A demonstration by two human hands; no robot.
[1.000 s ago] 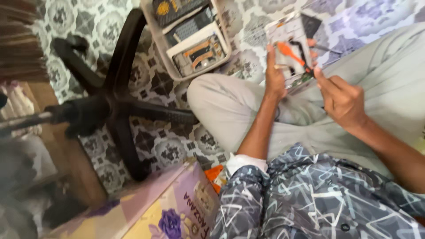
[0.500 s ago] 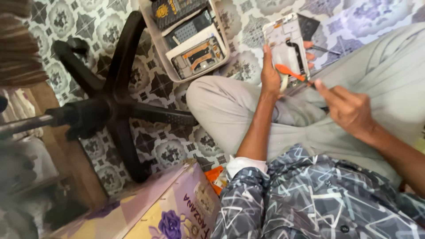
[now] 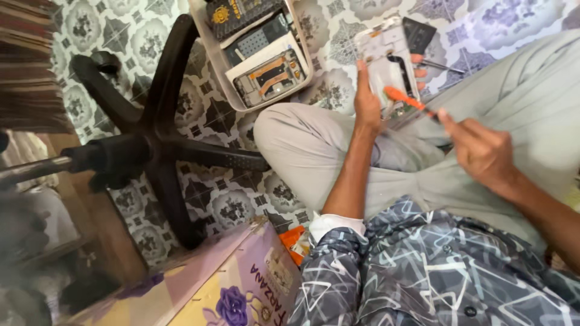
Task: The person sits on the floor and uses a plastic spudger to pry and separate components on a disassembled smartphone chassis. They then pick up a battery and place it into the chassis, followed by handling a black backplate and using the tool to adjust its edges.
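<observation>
My left hand (image 3: 370, 99) grips an opened phone (image 3: 386, 57), its white inner frame facing me, held up above my bent knee. My right hand (image 3: 480, 151) pinches a small screwdriver with an orange handle (image 3: 406, 98); its orange end lies against the lower part of the phone. Both forearms reach out over my grey trousers and patterned shirt. A dark flat phone part (image 3: 418, 31) lies on the floor just beyond the phone.
A white tray (image 3: 208, 45) holding several phone parts sits on the patterned floor ahead. A black swivel-chair base (image 3: 154, 139) spreads to the left. A purple and yellow cardboard box (image 3: 229, 290) stands near my left elbow, wooden furniture at far left.
My right hand has drawn back to the right and lower, away from the phone, with the screwdriver still reaching to it. The left hand keeps the phone steady.
</observation>
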